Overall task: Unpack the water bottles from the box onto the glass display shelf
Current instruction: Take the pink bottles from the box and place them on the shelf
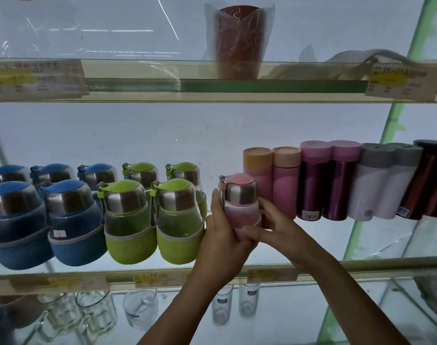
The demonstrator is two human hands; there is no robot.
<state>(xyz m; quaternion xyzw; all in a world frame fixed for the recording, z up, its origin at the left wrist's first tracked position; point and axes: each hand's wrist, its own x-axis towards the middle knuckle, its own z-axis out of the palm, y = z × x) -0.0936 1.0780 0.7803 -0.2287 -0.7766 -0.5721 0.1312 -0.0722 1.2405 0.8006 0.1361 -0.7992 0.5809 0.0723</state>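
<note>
From your head camera, both your left hand (221, 235) and right hand (269, 226) curl round the pink bottle (240, 202) (upright, steel collar, pink cap), holding it at the glass shelf (177, 270) between the green bottles (180, 220) and the pink flasks (284, 183).

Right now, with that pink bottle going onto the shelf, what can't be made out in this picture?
Head view:
- Base of the pink bottle: hidden by the left hand and right hand, so whether it rests on the glass shelf is unclear.
- The box: outside the frame.
- Text on the price labels: too blurred to read.
- Leftmost blue bottles: partly cut off by the left edge.
</note>
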